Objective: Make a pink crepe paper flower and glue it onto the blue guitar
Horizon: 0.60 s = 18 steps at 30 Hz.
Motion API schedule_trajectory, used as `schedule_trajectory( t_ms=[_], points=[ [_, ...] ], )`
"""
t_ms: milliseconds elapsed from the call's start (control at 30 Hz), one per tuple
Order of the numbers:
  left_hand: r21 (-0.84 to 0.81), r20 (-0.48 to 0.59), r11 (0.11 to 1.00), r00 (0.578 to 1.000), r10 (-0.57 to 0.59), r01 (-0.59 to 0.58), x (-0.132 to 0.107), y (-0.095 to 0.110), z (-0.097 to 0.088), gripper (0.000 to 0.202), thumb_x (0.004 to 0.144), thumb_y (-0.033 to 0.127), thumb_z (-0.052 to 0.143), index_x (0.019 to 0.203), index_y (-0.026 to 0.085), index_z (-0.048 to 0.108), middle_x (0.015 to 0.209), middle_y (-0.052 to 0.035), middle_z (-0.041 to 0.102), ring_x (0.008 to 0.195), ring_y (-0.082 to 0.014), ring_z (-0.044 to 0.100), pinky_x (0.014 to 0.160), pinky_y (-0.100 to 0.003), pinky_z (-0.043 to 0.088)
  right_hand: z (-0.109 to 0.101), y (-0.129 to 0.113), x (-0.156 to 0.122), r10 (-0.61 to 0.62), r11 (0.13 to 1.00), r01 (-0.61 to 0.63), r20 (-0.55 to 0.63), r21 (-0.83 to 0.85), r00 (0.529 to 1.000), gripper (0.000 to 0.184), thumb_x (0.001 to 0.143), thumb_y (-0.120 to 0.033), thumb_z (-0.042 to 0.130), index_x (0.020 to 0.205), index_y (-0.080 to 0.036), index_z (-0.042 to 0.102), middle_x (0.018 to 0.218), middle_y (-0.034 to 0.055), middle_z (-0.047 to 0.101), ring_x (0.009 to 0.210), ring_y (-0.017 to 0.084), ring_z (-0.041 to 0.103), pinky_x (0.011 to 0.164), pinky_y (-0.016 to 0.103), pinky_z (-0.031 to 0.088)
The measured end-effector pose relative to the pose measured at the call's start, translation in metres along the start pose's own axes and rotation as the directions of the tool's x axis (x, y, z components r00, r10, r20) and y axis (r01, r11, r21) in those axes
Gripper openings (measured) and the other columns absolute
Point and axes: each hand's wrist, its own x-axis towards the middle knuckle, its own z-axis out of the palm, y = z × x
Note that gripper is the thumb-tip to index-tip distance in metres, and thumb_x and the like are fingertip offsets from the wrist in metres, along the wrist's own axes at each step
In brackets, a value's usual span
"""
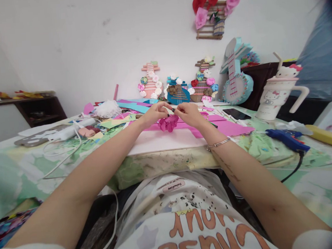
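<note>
A magenta paper flower [168, 124] hangs just above the front of the table, between my two hands. My left hand [157, 113] is closed on it from the left, its index finger reaching across toward the other hand. From the right, my right hand [189, 113] pinches at the flower's upper edge, fingertips close to the left ones. Exactly what lies between the fingertips is too small to make out. Beneath the hands, pink paper sheets [226, 128] lie partly over a white board [144, 145].
A blue glue gun [289, 138], a yellow tool [329, 136], a phone [236, 114] and a tumbler [274, 96] occupy the right. White shredded filler [108, 109], a power strip [71, 130] and paper scraps lie left. Flower-decorated instrument models [178, 91] stand along the wall.
</note>
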Motion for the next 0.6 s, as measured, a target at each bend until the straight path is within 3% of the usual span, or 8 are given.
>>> schedule_trajectory(
  t_ms=[100, 333, 600],
  points=[
    [0.0, 0.024, 1.0, 1.0, 0.013, -0.013, -0.0006, -0.0003, -0.0005, 0.034, 0.059, 0.008, 0.063, 0.092, 0.014, 0.06, 0.059, 0.0047, 0.056, 0.048, -0.007, 0.044, 0.046, -0.021, 0.03, 0.0006, 0.0018, 0.0009, 0.007, 1.0, -0.007, 0.021, -0.009, 1.0, 0.031, 0.085, -0.03, 0.049, 0.059, -0.016, 0.061, 0.06, 0.001, 0.058, 0.064, 0.015, 0.05, 0.064, 0.029, 0.028],
    [-0.004, 0.037, 1.0, 0.999, 0.021, -0.021, -0.0001, -0.0002, -0.0003, 0.031, 0.059, 0.009, 0.065, 0.089, 0.013, 0.06, 0.057, 0.0047, 0.055, 0.047, -0.0068, 0.044, 0.046, -0.02, 0.028, -0.0019, -0.0005, -0.0009, 0.006, 1.0, -0.006, 0.037, -0.003, 0.999, 0.025, 0.079, -0.034, 0.058, 0.062, -0.016, 0.061, 0.067, 0.0021, 0.063, 0.066, 0.015, 0.051, 0.065, 0.028, 0.028],
    [0.015, -0.032, 1.0, 0.999, 0.005, -0.005, 0.0003, -0.0004, 0.0, 0.02, 0.061, 0.012, 0.061, 0.08, 0.015, 0.058, 0.053, 0.0058, 0.051, 0.045, -0.0062, 0.042, 0.044, -0.019, 0.029, -0.0006, -0.0015, -0.0005, 0.019, 1.0, -0.019, 0.025, 0.022, 1.0, 0.021, 0.081, -0.027, 0.053, 0.067, -0.016, 0.064, 0.067, 0.0011, 0.063, 0.068, 0.015, 0.052, 0.066, 0.028, 0.03]
  ],
)
